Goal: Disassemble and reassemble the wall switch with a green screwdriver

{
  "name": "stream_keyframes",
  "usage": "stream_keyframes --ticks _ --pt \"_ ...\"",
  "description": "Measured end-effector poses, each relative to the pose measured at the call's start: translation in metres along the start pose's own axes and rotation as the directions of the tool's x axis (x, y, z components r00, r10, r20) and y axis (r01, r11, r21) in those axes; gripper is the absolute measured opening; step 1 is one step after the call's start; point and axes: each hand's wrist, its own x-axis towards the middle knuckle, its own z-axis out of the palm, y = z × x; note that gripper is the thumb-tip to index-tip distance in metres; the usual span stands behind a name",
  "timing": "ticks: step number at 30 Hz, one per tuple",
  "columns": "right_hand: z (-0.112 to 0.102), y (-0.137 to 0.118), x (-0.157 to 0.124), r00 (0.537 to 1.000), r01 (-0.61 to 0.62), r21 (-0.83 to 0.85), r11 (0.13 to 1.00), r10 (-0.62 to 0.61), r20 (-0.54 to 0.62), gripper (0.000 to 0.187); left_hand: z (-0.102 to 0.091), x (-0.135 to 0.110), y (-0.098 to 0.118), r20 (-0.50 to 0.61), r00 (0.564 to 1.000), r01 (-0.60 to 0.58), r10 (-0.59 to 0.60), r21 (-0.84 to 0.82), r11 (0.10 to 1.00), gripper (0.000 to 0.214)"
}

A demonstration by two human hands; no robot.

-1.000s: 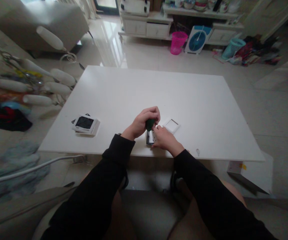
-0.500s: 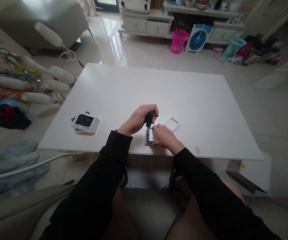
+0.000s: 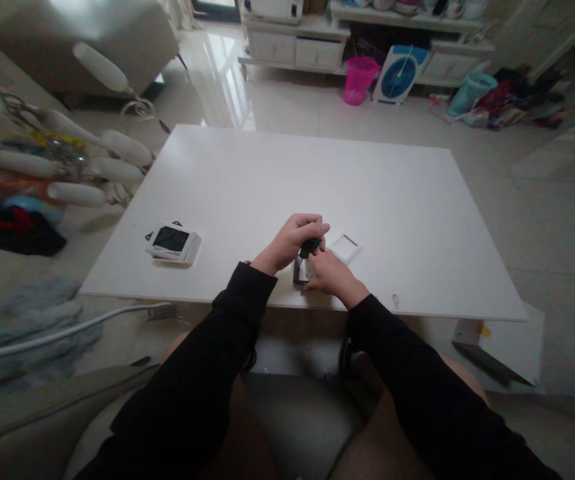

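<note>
My left hand [image 3: 293, 240] is closed around the dark green handle of a screwdriver [image 3: 310, 246], held over a small white wall socket [image 3: 299, 272] that lies near the front edge of the white table [image 3: 392, 193]. My right hand [image 3: 330, 273] rests on that socket with its fingers curled over it, pinning it down and hiding most of it. A white square cover frame [image 3: 345, 247] lies just beyond my right hand, touching nothing.
A second boxed socket with a dark face [image 3: 173, 242] lies on the table's left part. A small screw-like piece [image 3: 394, 301] sits by the front edge at right. A drying rack [image 3: 72, 160] stands left of the table; a pink bin [image 3: 358, 80] and a fan [image 3: 398, 75] stand beyond.
My left hand has tipped the screwdriver handle lower and to the right, closer to my right hand. The socket stays in place.
</note>
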Motion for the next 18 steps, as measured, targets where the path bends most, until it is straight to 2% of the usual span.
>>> stream_keyframes --ticks 5,9,13,15,18 --pt "-0.003 -0.004 -0.003 1.0 -0.005 -0.023 1.0 0.004 -0.009 0.071 -0.012 -0.004 0.009 -0.056 0.996 -0.061 0.071 0.158 0.986 0.042" --pt "-0.004 -0.004 -0.003 1.0 -0.005 -0.019 1.0 0.004 -0.009 0.073 -0.01 -0.007 0.01 -0.08 0.995 -0.046 0.051 0.067 0.997 0.053" --pt "-0.003 -0.004 -0.002 1.0 -0.007 0.008 1.0 0.007 -0.008 0.073 -0.001 -0.008 0.006 0.077 0.995 0.064 -0.061 -0.035 0.997 0.058" --pt "-0.002 -0.003 -0.002 1.0 -0.005 0.023 1.0 0.006 -0.01 0.071 0.003 -0.007 0.003 0.127 0.99 0.066 -0.058 -0.058 0.996 0.058" --pt "-0.001 -0.002 -0.002 1.0 0.003 0.029 1.0 -0.003 -0.017 0.072 0.007 -0.004 -0.001 0.054 0.998 -0.011 0.016 -0.094 0.995 0.049"
